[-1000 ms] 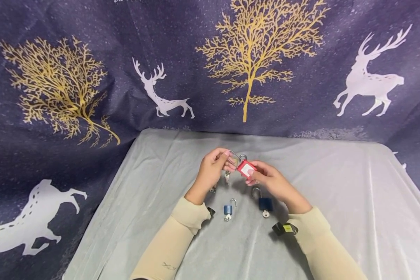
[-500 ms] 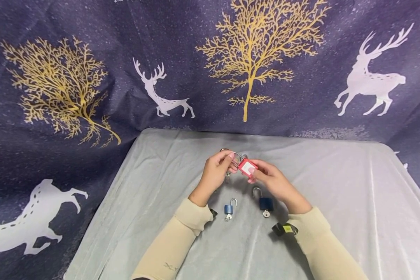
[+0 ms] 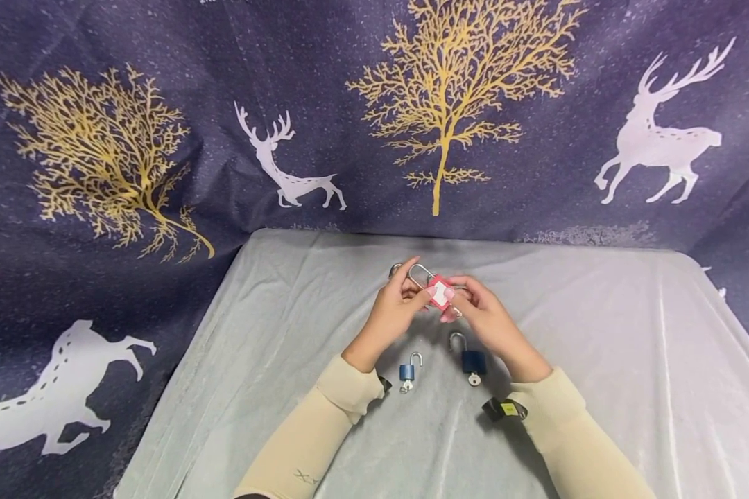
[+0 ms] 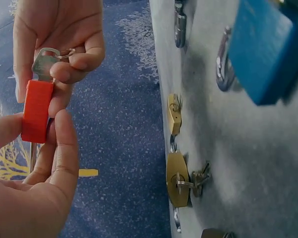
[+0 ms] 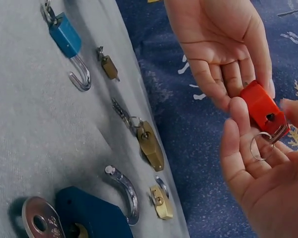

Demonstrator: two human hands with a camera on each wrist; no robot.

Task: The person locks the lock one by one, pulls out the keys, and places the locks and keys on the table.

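Observation:
Both hands hold a red padlock (image 3: 440,291) with a white label, raised over the table. My left hand (image 3: 390,313) pinches its body from the left, thumb on the label, index finger stretched up beside the metal shackle (image 3: 419,267). From the other side my right hand (image 3: 492,329) grips the body, thumb also on the front. A silver key (image 4: 45,63) with a ring sits at the end of the red body in the left wrist view, close to the right fingers. The right wrist view shows the keyhole (image 5: 270,117) beside the key.
On the grey-covered table (image 3: 599,333) lie a small blue padlock (image 3: 407,373) and a larger dark blue padlock (image 3: 473,362), shackles open, keys in. Several brass padlocks lie beyond, including one (image 5: 150,146) with keys. A patterned dark cloth (image 3: 374,41) hangs behind.
My left hand has shifted from the shackle to the red body, its thumb now on the label and index finger lifted. The padlock has tilted more upright; the right hand stays nearly in place.

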